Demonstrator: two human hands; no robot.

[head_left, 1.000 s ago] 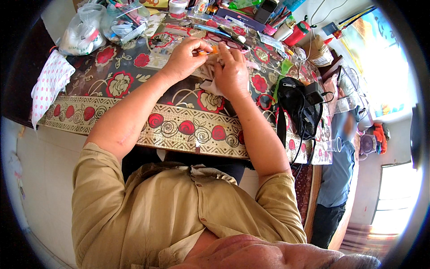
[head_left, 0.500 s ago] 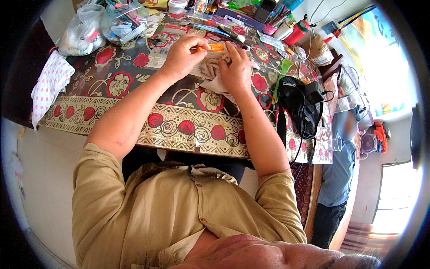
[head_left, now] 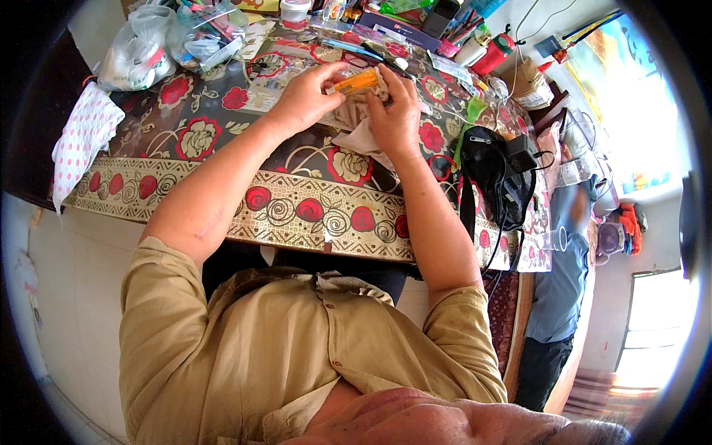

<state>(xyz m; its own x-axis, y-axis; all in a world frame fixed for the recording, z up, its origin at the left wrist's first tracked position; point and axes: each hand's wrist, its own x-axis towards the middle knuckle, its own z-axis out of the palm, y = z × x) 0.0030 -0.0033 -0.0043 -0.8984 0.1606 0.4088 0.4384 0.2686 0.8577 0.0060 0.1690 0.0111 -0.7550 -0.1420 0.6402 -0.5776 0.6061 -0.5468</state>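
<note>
A small, flat, oblong orange thing is held level above the table; its exact kind I cannot make out. The thumb and fingers of my left hand pinch its left end. At its right end, my right hand grips it with bent fingers, and a bit of pale cloth shows by the fingertips. Below and between my hands lies a crumpled whitish cloth on the flowered tablecloth.
Plastic bags stand at the back left beside a dotted cloth over the edge. A red bottle and pens are at the back right. A black mesh bag with cables lies right of my arm. A person stands further right.
The orange thing has tilted, its right end now higher. My left hand has turned, its fingers reaching further along it, and my right hand has closed in from resting beside it.
</note>
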